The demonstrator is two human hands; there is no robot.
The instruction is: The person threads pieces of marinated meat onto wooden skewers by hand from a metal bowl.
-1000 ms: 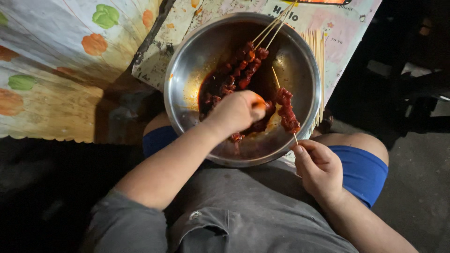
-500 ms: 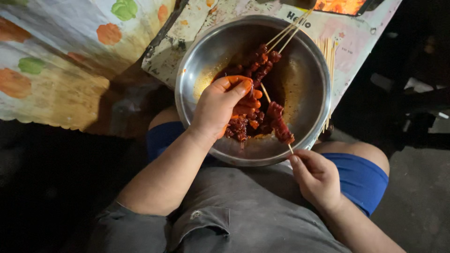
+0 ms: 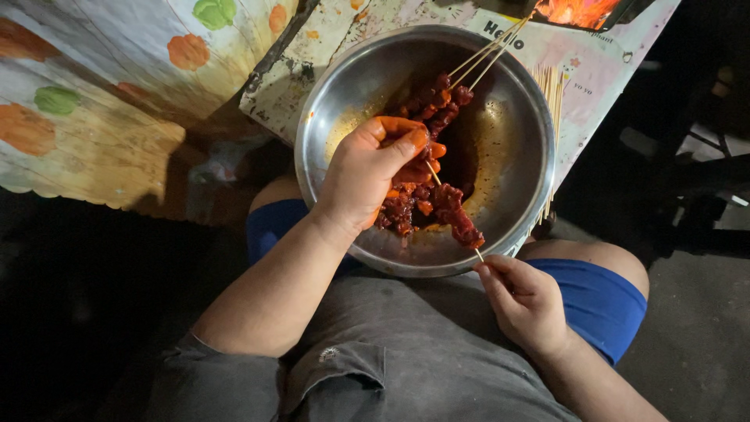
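A round steel bowl [image 3: 512, 101] rests on my lap and holds red marinated meat pieces [image 3: 402, 211]. My left hand [image 3: 367, 176], fingers stained orange, pinches a meat piece at the tip of a thin wooden skewer [image 3: 455, 223]. Some meat is threaded on that skewer. My right hand [image 3: 523, 301] holds the skewer's lower end by the bowl's near rim. Finished meat skewers [image 3: 449, 105] lie against the far side of the bowl, their sticks poking over the rim.
A bundle of bare wooden skewers [image 3: 551, 94] lies on a printed sheet [image 3: 601, 74] right of the bowl. A cloth with fruit prints [image 3: 101, 94] covers the surface at upper left. Dark floor surrounds my legs.
My left hand lifted out of the meat pile and brought a piece up to the skewer tip. The right hand and skewer shifted slightly lower right.
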